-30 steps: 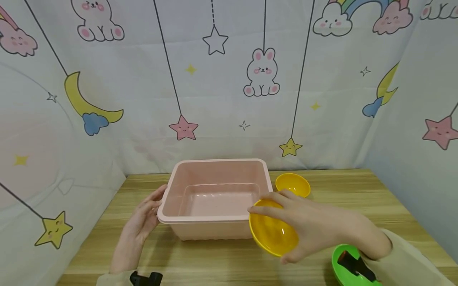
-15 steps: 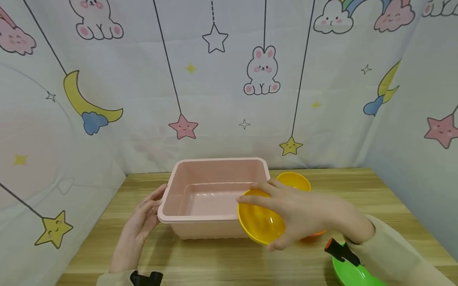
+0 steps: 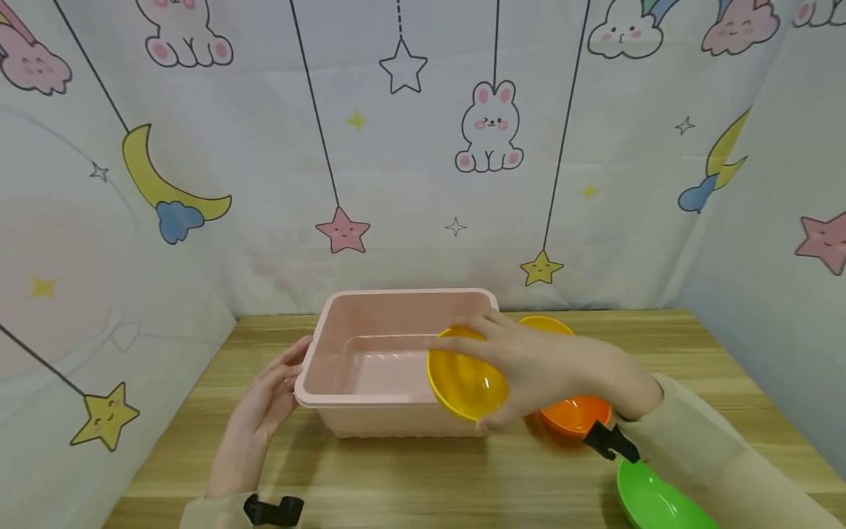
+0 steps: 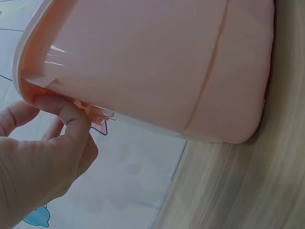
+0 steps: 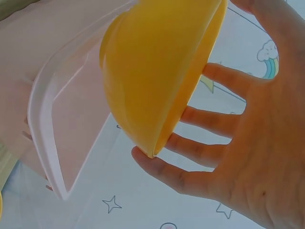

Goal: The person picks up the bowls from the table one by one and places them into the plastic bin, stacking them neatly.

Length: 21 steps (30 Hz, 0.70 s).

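right hand (image 3: 548, 375): fingers spread, gripping yellow bowl (image 3: 465, 382) mid-frame over the pink tub (image 3: 396, 323)
left hand (image 3: 267, 404): fingers pinching tub's left rim

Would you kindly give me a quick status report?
Right hand grips yellow bowl over pink bin. Left hand holds bin's rim. Nothing blocking.
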Motion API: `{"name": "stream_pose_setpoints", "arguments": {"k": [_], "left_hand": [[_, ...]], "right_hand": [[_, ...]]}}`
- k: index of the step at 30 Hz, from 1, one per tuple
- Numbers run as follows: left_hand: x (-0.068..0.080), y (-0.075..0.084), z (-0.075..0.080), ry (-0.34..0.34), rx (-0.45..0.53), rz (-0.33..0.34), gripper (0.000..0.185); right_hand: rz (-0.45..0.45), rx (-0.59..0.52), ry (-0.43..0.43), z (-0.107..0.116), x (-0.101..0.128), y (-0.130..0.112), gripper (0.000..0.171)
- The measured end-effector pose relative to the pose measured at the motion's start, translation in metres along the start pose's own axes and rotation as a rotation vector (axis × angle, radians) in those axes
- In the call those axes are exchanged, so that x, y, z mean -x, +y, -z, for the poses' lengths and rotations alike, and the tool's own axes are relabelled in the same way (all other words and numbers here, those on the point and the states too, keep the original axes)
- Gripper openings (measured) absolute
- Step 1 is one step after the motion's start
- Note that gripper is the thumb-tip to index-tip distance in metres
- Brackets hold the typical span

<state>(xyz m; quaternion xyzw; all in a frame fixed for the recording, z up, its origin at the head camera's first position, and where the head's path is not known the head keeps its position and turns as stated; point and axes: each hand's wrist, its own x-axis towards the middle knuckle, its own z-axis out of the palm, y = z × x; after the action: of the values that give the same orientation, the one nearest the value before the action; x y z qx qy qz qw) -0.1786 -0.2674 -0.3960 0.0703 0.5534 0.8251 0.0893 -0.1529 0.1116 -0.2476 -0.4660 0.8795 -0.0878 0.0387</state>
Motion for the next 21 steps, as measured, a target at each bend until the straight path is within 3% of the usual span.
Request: {"name": "stream_pose_setpoints", "arguments": {"k": [12,21], "left_hand": [[0.001,0.001,-0.001,0.004,0.002,0.011,0.045],[0.001,0.003,-0.003,0.018,-0.002,0.017,0.045]], "right_hand": [[-0.021,-0.03,-0.004,-0.001,-0.022,0.008,0.091],[-0.012,0.046,0.014,-0.004,-0.041,0.013,0.093]]}}
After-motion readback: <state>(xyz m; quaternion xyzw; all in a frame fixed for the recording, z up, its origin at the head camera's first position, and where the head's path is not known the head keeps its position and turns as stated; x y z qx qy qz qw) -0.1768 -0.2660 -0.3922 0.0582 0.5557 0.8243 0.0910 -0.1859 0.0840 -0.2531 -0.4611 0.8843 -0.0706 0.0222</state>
